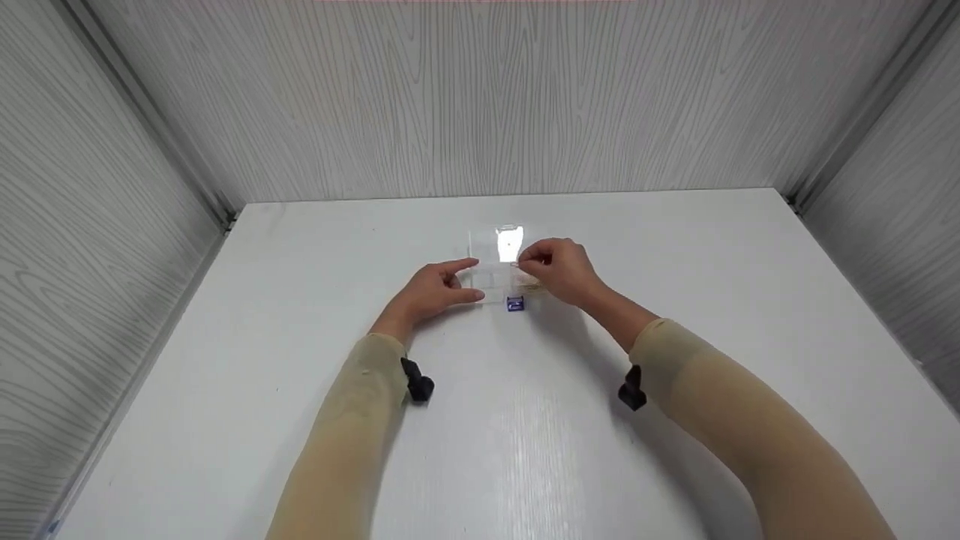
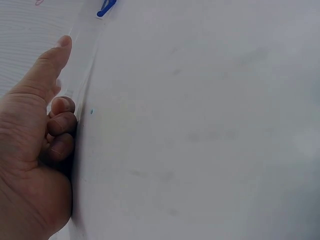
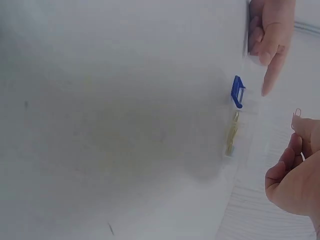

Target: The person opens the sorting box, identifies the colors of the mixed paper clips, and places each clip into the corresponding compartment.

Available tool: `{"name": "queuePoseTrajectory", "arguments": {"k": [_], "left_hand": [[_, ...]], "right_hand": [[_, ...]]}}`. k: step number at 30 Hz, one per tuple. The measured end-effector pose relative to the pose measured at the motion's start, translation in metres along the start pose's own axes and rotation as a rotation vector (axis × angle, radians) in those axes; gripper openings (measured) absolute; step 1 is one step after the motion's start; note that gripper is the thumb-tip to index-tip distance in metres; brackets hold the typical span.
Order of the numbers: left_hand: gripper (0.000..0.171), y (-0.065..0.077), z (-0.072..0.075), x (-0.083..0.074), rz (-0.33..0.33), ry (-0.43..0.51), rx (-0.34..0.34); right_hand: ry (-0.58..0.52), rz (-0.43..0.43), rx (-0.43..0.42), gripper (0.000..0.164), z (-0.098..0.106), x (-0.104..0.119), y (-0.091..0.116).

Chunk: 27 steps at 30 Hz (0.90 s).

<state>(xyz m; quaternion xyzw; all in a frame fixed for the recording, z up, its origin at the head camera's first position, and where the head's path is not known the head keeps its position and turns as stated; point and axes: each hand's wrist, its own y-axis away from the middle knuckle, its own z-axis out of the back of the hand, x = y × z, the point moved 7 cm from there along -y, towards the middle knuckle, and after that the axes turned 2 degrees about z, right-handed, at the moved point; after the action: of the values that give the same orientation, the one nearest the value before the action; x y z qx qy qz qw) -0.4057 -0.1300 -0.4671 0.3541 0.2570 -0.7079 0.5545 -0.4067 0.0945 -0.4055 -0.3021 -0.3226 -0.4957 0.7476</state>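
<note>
A small clear plastic box [image 1: 491, 279] stands at the far middle of the table, its transparent lid [image 1: 484, 244] raised behind it. My left hand [image 1: 435, 289] holds the box at its left end, thumb near the front wall and index finger near the back; the other fingers are curled, as the left hand [image 2: 40, 115] in the left wrist view shows. My right hand [image 1: 562, 268] is over the box's right side and pinches a pinkish paper clip [image 3: 297, 119] between thumb and index finger. Thin gold-coloured pieces [image 3: 232, 134] lie in the box's right part.
A blue latch [image 1: 515, 304] sits at the front of the box. Below is a white table [image 1: 480, 427], bounded by grey wood-grain panels [image 1: 480, 97] at the back and sides. Black mounts [image 1: 418, 382] are strapped at both sleeve cuffs.
</note>
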Motion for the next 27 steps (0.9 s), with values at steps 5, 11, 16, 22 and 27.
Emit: {"name": "queuePoseTrajectory", "arguments": {"k": [5, 11, 16, 22, 27], "left_hand": [[0.070, 0.000, -0.002, -0.002, 0.010, 0.007, 0.005], [0.070, 0.000, -0.003, -0.004, 0.013, 0.026, 0.012], [0.070, 0.000, -0.002, -0.001, 0.008, 0.031, 0.014], [0.072, 0.001, 0.003, 0.003, 0.020, 0.035, 0.012], [0.077, 0.003, 0.008, 0.005, 0.025, 0.017, 0.012]], "right_hand": [[0.033, -0.045, -0.040, 0.012, 0.001, -0.009, -0.006], [0.045, -0.074, -0.081, 0.016, 0.004, -0.017, -0.009], [0.019, -0.056, -0.107, 0.022, 0.011, -0.019, -0.003], [0.046, -0.011, -0.138, 0.021, 0.020, -0.023, 0.011], [0.121, 0.001, -0.116, 0.033, 0.025, -0.026, 0.025]]}}
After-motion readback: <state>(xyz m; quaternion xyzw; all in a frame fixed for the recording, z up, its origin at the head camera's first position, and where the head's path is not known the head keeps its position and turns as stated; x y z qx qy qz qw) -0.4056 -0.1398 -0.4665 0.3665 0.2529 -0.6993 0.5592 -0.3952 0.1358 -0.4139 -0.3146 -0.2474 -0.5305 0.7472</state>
